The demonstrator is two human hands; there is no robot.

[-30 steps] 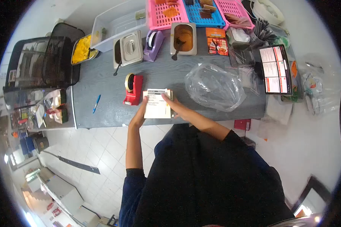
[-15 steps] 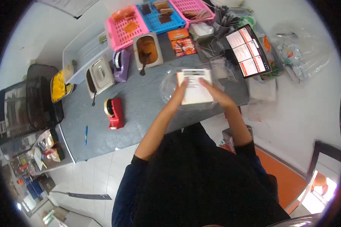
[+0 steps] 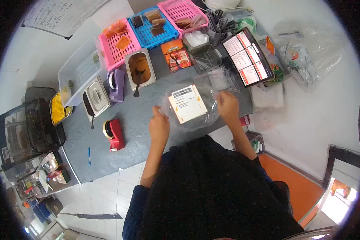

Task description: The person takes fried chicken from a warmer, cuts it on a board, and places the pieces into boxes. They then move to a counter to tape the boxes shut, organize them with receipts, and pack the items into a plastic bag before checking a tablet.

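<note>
A small box with a printed white label on top rests on the clear plastic bag, on the grey table. At the box's left is my left hand, its fingers bent at the edge of the bag. On the other side my right hand is closed on the bag's right edge. Neither hand touches the box. Left of them stand a red tape dispenser and a blue pen.
Along the back are a steel pan of sauce, a purple dispenser, a lidded steel pan, pink and blue baskets and an orange packet. A tablet stands at the right.
The box has gone from between both hands to lying on the bag. My hands have let go of it and moved apart to the bag's sides. The view has shifted.
</note>
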